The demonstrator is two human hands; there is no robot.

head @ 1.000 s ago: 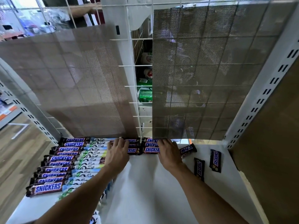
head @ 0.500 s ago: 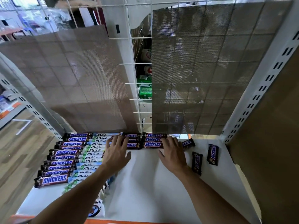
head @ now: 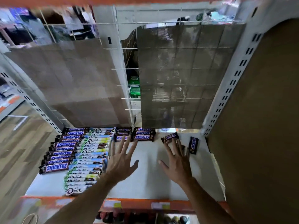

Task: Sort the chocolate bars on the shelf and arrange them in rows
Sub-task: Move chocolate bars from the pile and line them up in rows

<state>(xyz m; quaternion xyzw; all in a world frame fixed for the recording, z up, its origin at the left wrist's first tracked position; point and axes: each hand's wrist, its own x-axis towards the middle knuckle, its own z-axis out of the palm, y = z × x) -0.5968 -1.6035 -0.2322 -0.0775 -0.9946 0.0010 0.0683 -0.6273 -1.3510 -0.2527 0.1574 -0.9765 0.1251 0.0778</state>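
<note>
Where rows run, brown Snickers bars [head: 64,145], blue lettering

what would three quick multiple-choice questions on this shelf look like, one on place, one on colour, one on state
1. Where does the row of Dove bars lie?
A. right beside the long Snickers row, on its right
B. against the shelf's right wall
C. on the floor

2. What colour is the shelf's front edge?
A. blue
B. orange
C. green

3. How are the left hand and right hand?
A. both grip bars
B. left grips a bar, right is flat
C. both open, fingers spread

Answers: 1 A, the two rows lie side by side at the shelf's left. 2 B, an orange strip runs along the front. 3 C, neither hand's fingers curl round anything.
</note>
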